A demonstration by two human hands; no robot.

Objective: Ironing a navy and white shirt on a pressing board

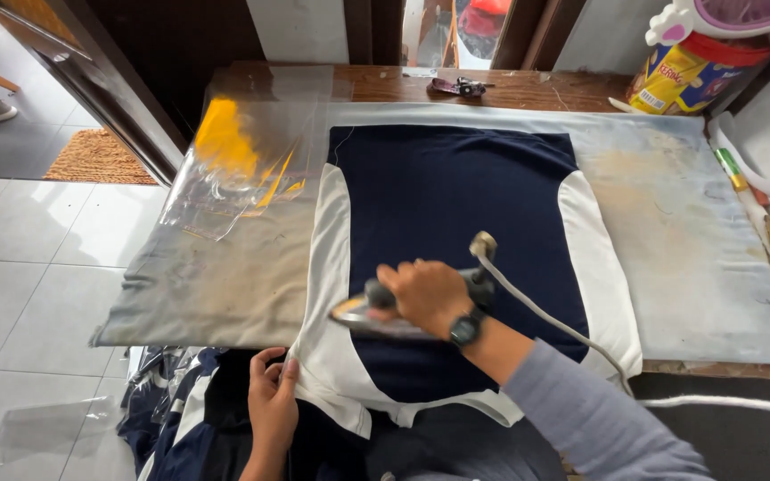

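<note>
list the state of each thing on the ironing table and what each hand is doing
garment: spread flat, hem hanging off near edge
iron: resting on garment, gripped by right hand
left hand: pinching garment's hem
plastic bags: lying loose, empty
cord: trailing right

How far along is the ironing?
Done: navy-and-white garment lies flat on the padded board. In hand: right hand presses the iron on its lower left; left hand pinches the hem. Left: upper panel shows no iron contact; more garments are piled below.

Head camera looks steeply down, close over the ironing table [697,267].
</note>
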